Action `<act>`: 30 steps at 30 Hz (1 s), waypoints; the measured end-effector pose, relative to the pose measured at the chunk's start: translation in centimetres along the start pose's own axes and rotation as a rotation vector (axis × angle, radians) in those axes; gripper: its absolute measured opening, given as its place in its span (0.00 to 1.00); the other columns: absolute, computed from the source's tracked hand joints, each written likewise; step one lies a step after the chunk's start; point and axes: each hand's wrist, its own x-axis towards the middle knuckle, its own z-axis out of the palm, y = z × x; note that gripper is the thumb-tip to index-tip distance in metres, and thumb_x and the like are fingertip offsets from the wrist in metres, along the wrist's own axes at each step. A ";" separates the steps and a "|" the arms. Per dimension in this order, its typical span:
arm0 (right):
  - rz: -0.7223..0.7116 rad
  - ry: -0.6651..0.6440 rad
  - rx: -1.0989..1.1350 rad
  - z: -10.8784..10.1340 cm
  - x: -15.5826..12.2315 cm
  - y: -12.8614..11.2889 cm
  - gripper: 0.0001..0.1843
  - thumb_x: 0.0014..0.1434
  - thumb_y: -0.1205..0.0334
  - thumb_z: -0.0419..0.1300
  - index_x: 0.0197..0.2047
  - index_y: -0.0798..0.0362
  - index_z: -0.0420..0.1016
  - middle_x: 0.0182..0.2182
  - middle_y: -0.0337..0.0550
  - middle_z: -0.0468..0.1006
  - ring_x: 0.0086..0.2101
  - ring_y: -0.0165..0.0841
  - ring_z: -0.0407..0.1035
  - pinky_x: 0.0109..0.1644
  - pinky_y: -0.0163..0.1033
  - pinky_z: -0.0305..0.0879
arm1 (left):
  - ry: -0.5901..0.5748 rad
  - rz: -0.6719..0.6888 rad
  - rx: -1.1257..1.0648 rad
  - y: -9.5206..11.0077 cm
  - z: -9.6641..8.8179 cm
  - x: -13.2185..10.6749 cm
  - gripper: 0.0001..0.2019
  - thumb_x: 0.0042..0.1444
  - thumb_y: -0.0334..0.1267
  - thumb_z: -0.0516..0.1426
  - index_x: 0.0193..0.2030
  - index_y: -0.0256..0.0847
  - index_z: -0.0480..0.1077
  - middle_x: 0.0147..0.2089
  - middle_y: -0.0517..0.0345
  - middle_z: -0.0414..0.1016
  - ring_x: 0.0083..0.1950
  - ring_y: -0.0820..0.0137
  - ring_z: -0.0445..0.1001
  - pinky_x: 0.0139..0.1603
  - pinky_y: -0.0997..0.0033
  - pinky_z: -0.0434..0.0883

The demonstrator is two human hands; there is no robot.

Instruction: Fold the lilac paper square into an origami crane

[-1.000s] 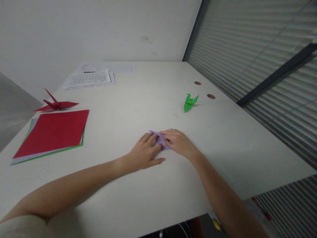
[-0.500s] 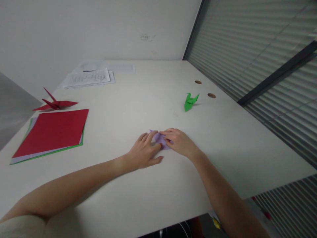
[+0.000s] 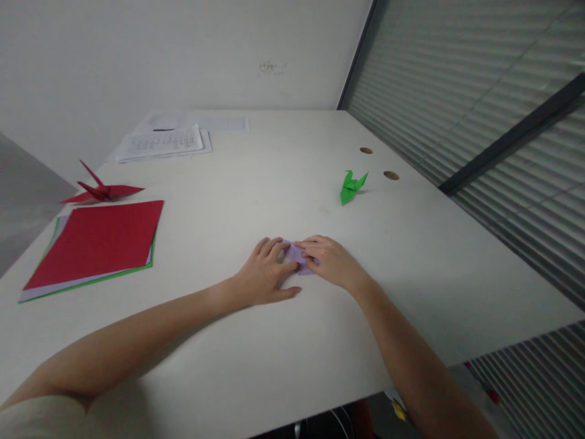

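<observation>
A small folded sheet of purple origami paper (image 3: pixel 294 252) lies on the white table, partly covered by fingers from both sides. My left hand (image 3: pixel 269 271) rests over its left part, fingers spread and thumb stretched out on the tabletop. From the right, my right hand (image 3: pixel 329 261) has its fingers bent and closed on the paper's right part, with the index fingertip near the top edge. How the paper is folded beneath the fingers cannot be made out.
A green paper crane (image 3: pixel 351 188) stands beyond my right hand. To the left are a red paper crane (image 3: pixel 104 191) and a stack of red, purple and green paper sheets (image 3: pixel 98 244). Printed papers (image 3: pixel 159 144) lie at the back, and window blinds (image 3: pixel 475 97) run along the right.
The fingers of my left hand have shifted slightly left and back from the paper's top edge, uncovering more purple. My right hand has stayed in place.
</observation>
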 end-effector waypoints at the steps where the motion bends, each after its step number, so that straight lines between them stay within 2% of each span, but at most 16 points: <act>1: 0.006 -0.001 0.000 0.0 0.0 0.0 0.12 0.60 0.72 0.57 0.40 0.54 0.82 0.52 0.46 0.79 0.50 0.39 0.71 0.57 0.49 0.68 | 0.004 0.005 -0.006 -0.1 0.0 0.0 0.26 0.56 0.60 0.55 0.53 0.46 0.71 0.63 0.43 0.60 0.67 0.47 0.55 0.67 0.39 0.53; 5: 0.015 0.000 0.008 0.0 0.0 0.0 0.13 0.60 0.73 0.57 0.43 0.54 0.81 0.51 0.46 0.79 0.51 0.39 0.71 0.58 0.48 0.68 | -0.014 0.030 -0.007 -0.4 -0.1 0.1 0.26 0.57 0.61 0.53 0.54 0.46 0.71 0.63 0.43 0.61 0.69 0.45 0.52 0.68 0.38 0.50; 8: 0.014 -0.007 0.021 -0.2 0.0 0.1 0.12 0.59 0.74 0.57 0.39 0.53 0.82 0.51 0.46 0.79 0.51 0.38 0.71 0.58 0.48 0.68 | -0.045 0.033 0.005 -0.5 -0.1 0.1 0.27 0.58 0.63 0.51 0.55 0.47 0.70 0.62 0.43 0.61 0.69 0.44 0.53 0.67 0.36 0.51; 12: 0.017 -0.017 0.020 -0.3 0.0 0.1 0.12 0.59 0.73 0.58 0.38 0.53 0.82 0.51 0.45 0.79 0.51 0.38 0.71 0.58 0.47 0.68 | -0.019 0.029 0.046 -0.3 -0.2 0.0 0.26 0.58 0.63 0.51 0.54 0.48 0.70 0.62 0.44 0.62 0.68 0.46 0.55 0.67 0.35 0.50; 15: 0.022 -0.016 0.008 -0.2 0.0 0.1 0.13 0.60 0.73 0.57 0.42 0.53 0.81 0.51 0.45 0.79 0.50 0.38 0.71 0.58 0.47 0.68 | 0.006 0.044 0.080 0.0 -0.2 -0.1 0.25 0.59 0.60 0.52 0.54 0.46 0.70 0.63 0.44 0.63 0.66 0.50 0.58 0.68 0.38 0.51; 19: 0.038 0.005 0.014 -0.1 0.1 0.0 0.17 0.60 0.72 0.57 0.50 0.54 0.79 0.49 0.48 0.80 0.50 0.38 0.71 0.57 0.47 0.69 | 0.030 0.083 0.043 0.2 -0.1 -0.1 0.25 0.61 0.57 0.52 0.54 0.41 0.69 0.63 0.40 0.62 0.64 0.50 0.61 0.66 0.42 0.58; 21: 0.041 0.007 0.016 -0.1 0.0 0.0 0.17 0.60 0.72 0.57 0.51 0.54 0.78 0.49 0.49 0.80 0.49 0.38 0.71 0.56 0.46 0.69 | 0.029 0.083 0.009 0.2 -0.1 0.0 0.25 0.60 0.57 0.53 0.53 0.40 0.70 0.64 0.39 0.60 0.63 0.51 0.62 0.64 0.44 0.60; 27: 0.013 -0.003 -0.015 0.0 0.0 0.2 0.16 0.61 0.72 0.56 0.50 0.54 0.79 0.51 0.46 0.80 0.50 0.40 0.70 0.58 0.48 0.68 | 0.026 0.066 0.007 -0.3 0.2 0.1 0.25 0.58 0.60 0.54 0.53 0.45 0.71 0.63 0.43 0.61 0.69 0.46 0.53 0.67 0.41 0.55; 30: 0.015 -0.001 -0.011 0.0 -0.1 0.2 0.17 0.60 0.73 0.56 0.50 0.55 0.79 0.50 0.46 0.80 0.50 0.39 0.70 0.58 0.47 0.68 | 0.006 0.069 0.005 -0.4 0.2 0.1 0.26 0.58 0.60 0.53 0.54 0.45 0.71 0.62 0.44 0.61 0.68 0.46 0.54 0.67 0.42 0.56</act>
